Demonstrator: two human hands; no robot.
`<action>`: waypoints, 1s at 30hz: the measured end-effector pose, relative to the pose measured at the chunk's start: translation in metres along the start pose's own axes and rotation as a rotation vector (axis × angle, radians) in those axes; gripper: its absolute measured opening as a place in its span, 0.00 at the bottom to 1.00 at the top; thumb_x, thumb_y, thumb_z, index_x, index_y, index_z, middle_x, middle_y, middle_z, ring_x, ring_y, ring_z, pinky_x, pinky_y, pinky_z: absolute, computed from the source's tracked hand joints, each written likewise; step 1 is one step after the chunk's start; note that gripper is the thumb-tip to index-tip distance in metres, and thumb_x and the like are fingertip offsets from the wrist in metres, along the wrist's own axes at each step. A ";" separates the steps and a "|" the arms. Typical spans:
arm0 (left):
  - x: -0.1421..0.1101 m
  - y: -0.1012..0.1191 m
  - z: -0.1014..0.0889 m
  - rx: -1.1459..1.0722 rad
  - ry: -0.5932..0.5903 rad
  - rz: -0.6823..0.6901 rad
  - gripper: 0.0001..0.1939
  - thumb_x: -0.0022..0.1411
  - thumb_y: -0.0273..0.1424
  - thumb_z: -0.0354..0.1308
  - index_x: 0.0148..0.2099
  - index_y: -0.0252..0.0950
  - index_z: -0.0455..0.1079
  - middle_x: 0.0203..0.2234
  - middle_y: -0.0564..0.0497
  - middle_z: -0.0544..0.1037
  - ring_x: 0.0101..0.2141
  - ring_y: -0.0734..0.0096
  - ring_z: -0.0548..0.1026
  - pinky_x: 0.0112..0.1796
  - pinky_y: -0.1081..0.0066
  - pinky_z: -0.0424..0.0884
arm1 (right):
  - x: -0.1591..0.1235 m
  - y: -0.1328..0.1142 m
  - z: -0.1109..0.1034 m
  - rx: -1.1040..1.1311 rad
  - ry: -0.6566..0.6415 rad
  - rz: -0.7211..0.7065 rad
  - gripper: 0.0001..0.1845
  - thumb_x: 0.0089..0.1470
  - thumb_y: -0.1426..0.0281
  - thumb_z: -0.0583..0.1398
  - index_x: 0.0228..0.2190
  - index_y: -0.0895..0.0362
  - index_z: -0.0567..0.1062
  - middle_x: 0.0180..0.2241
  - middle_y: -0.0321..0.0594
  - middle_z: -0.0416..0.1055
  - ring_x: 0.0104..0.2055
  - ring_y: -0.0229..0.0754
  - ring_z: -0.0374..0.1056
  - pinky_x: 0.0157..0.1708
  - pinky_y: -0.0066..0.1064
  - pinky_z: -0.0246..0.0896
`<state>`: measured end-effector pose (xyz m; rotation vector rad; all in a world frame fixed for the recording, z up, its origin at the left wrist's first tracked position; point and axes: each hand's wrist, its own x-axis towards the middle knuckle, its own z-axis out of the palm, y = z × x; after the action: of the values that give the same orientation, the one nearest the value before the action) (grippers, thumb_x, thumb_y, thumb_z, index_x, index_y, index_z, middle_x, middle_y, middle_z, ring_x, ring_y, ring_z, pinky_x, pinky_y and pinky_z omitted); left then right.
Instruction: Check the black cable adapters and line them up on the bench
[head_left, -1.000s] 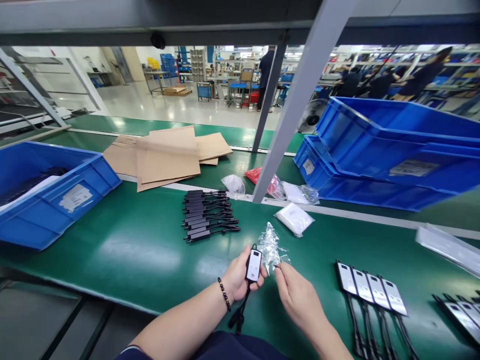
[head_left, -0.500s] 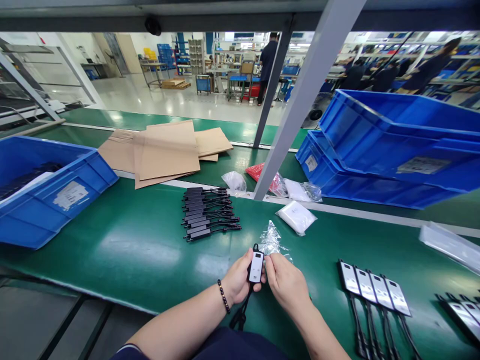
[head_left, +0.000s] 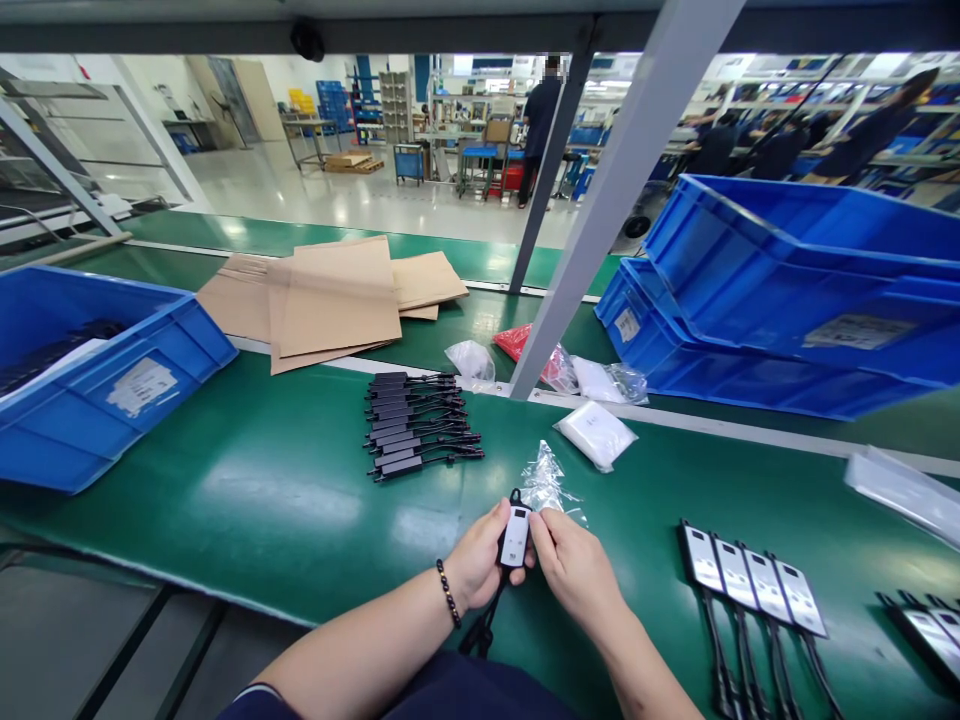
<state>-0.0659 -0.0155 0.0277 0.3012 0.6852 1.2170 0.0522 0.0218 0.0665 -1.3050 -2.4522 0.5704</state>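
"What are the hands doing on your feed?"

"My left hand (head_left: pixel 474 562) is closed around a white-faced black device (head_left: pixel 516 537), thumb along its side, loop end pointing away from me. Its dark cable (head_left: pixel 486 628) hangs below. My right hand (head_left: pixel 576 560) has thumb and forefinger drawn together at the device's upper right edge; I can't tell whether they pinch anything there."

"And just past them?"

"I've got crinkled clear film (head_left: pixel 544 476) on the green bench (head_left: pixel 277 510), right beyond my fingers. A white packet (head_left: pixel 596 436) lies near it, farther out and to the right. Left of that I see a row of slim black units (head_left: pixel 401 430), leads pointing right."

"Further out?"

"Four white-faced devices (head_left: pixel 761 585) lie side by side to my right, with more (head_left: pixel 934 630) at the frame's edge. A blue bin (head_left: pixel 161 400) is at far left, stacked blue bins (head_left: pixel 787 310) at right, and overlapping cardboard sheets (head_left: pixel 337 305) lie beyond the black units."
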 end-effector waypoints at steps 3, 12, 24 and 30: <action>0.000 0.003 0.000 -0.023 0.022 0.000 0.27 0.51 0.51 0.45 0.35 0.30 0.64 0.22 0.50 0.66 0.21 0.76 0.66 0.15 0.80 0.54 | -0.003 0.000 -0.010 0.176 -0.062 -0.092 0.18 0.57 0.67 0.44 0.19 0.56 0.62 0.19 0.33 0.63 0.22 0.32 0.59 0.25 0.24 0.51; 0.002 0.013 -0.002 -0.081 0.097 0.022 0.25 0.52 0.50 0.46 0.37 0.32 0.64 0.24 0.51 0.67 0.23 0.74 0.68 0.17 0.77 0.56 | 0.037 0.049 0.003 -0.471 -0.053 0.037 0.17 0.53 0.62 0.47 0.22 0.57 0.66 0.23 0.38 0.65 0.22 0.35 0.62 0.20 0.26 0.45; -0.002 0.014 0.012 -0.142 0.115 0.184 0.23 0.55 0.48 0.43 0.38 0.33 0.63 0.25 0.50 0.68 0.28 0.73 0.67 0.29 0.73 0.62 | -0.026 0.005 0.005 0.026 0.001 -0.097 0.12 0.52 0.62 0.50 0.25 0.55 0.66 0.22 0.34 0.65 0.25 0.34 0.61 0.25 0.23 0.52; -0.021 0.005 0.021 0.210 -0.014 0.057 0.22 0.58 0.43 0.42 0.49 0.34 0.59 0.36 0.46 0.70 0.36 0.69 0.67 0.35 0.71 0.61 | -0.051 0.008 0.022 -0.098 0.067 -0.059 0.16 0.54 0.67 0.48 0.17 0.57 0.63 0.17 0.33 0.61 0.19 0.32 0.57 0.21 0.24 0.45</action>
<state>-0.0601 -0.0304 0.0536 0.5062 0.7986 1.1971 0.0754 -0.0215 0.0395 -1.2620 -2.4821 0.3900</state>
